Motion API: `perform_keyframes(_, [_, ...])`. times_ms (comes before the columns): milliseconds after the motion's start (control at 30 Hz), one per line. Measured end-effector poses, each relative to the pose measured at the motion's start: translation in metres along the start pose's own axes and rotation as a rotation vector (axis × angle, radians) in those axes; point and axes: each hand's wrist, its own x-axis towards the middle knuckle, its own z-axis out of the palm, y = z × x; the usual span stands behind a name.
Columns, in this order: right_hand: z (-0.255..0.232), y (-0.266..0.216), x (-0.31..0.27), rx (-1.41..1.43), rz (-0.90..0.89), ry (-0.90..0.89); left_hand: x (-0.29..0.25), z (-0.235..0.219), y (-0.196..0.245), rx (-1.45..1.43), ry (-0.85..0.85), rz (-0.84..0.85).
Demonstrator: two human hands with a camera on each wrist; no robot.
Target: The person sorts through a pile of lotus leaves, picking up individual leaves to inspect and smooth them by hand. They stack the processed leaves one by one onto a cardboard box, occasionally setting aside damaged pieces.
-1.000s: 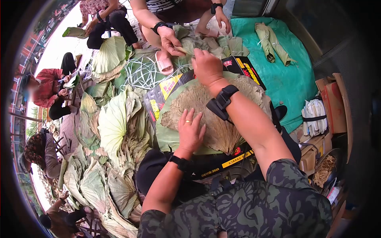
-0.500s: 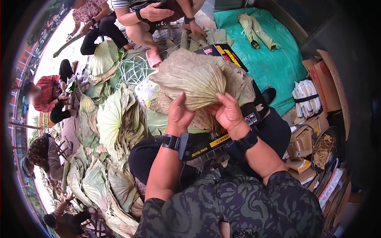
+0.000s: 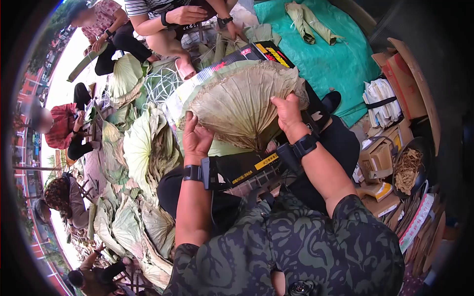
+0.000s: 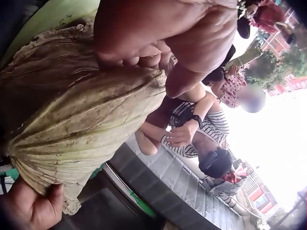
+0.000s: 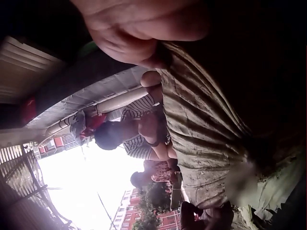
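Observation:
A dried, brownish lotus leaf (image 3: 247, 101) is spread like a fan between both hands, its ribs gathering near the lower middle. My left hand (image 3: 198, 140) holds its left side, thumb raised; in the left wrist view the curled fingers (image 4: 144, 60) lie against the leaf's edge. On the opposite side, my right hand (image 3: 289, 116) grips the leaf's edge, with the thumb over it. Below lies a greener leaf (image 3: 227, 149) on a black printed cardboard sheet (image 3: 242, 170) across the lap.
Heaps of lotus leaves (image 3: 143, 143) cover the ground at left, near white strapping (image 3: 160, 86). A teal tarp (image 3: 331, 59) bears rolled leaf bundles (image 3: 311, 24). Cardboard boxes (image 3: 377, 163) and a pan of dry scraps (image 3: 409, 170) stand at right. A person in stripes (image 3: 148, 22) crouches opposite.
My right hand has come back from beside the other person's hand. Both hands raised the dried leaf, then moved apart and lowered it, spread over the others.

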Motion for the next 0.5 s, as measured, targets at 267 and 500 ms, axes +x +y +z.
perform_keyframes(267, [-0.001,0.024,0.040,-0.261,-0.177,-0.017,0.029,-0.032,0.015,0.412,0.174,0.168])
perform_keyframes(500, [-0.014,0.057,0.041,-0.834,-0.156,0.226,0.029,-0.052,-0.004,0.465,0.425,0.240])
